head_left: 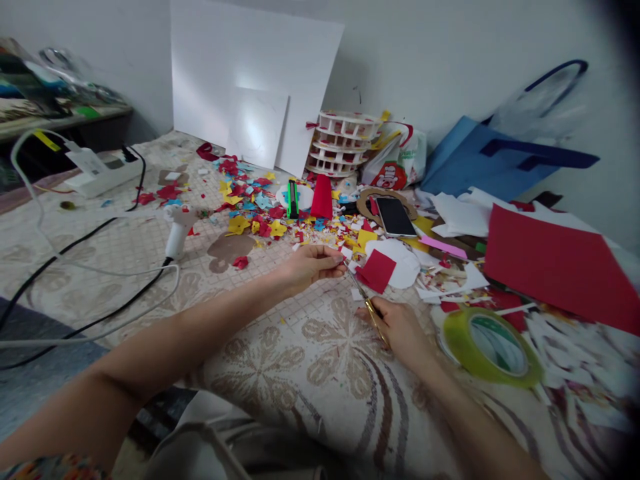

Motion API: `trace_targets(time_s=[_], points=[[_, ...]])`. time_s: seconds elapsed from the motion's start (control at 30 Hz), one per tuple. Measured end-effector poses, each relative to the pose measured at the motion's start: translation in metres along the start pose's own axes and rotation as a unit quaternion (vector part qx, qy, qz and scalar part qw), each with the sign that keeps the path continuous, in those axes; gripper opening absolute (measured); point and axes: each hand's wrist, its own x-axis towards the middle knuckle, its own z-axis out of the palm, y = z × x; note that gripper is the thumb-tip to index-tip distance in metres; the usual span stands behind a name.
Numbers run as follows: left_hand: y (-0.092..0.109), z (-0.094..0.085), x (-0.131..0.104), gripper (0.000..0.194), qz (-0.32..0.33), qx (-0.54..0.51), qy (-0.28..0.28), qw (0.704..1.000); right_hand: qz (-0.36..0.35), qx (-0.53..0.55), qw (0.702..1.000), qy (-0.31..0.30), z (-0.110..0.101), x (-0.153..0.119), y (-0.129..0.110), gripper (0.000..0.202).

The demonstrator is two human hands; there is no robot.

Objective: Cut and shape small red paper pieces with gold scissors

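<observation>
In my right hand [395, 323] is a pair of scissors [371, 308] with gold handles, its blades pointing up and left. My left hand [320, 263] pinches a small piece of white paper [345, 253] close to the scissor tips, with a bit of red at the fingertips. Whether the blades touch that piece I cannot tell. Just beyond the scissors lies a red paper square [379, 270], partly over a white paper disc [400, 263]. A small white scrap [356, 294] rests on the tablecloth beside the blades.
Coloured paper cutouts [250, 207] and tiny scraps spread across the patterned tablecloth [270, 347]. A glue gun [177, 230] stands at left among cables. A phone [396, 217], green cutter [293, 200], tape roll [490, 347], red sheet [555, 260] and tiered white structure [343, 143] surround the work.
</observation>
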Motion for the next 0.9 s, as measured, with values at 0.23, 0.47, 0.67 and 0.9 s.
trace_targets(time_s=[0.23,0.47,0.67,0.9], points=[[0.011,0.001,-0.002,0.01,0.014,-0.021,0.014,1.0,0.019,0.165,0.984,-0.068,0.002,-0.003,0.006,0.038],[0.013,0.0,-0.005,0.005,-0.023,0.005,-0.026,0.999,0.059,0.334,0.927,-0.161,-0.003,-0.006,0.01,0.049],[0.014,-0.001,-0.005,0.002,-0.033,0.025,-0.026,0.999,0.052,0.311,0.937,-0.149,0.001,-0.005,0.02,0.047],[0.017,-0.001,-0.006,0.004,-0.035,0.036,-0.03,0.998,0.046,0.268,0.952,-0.138,-0.002,-0.005,0.018,0.037]])
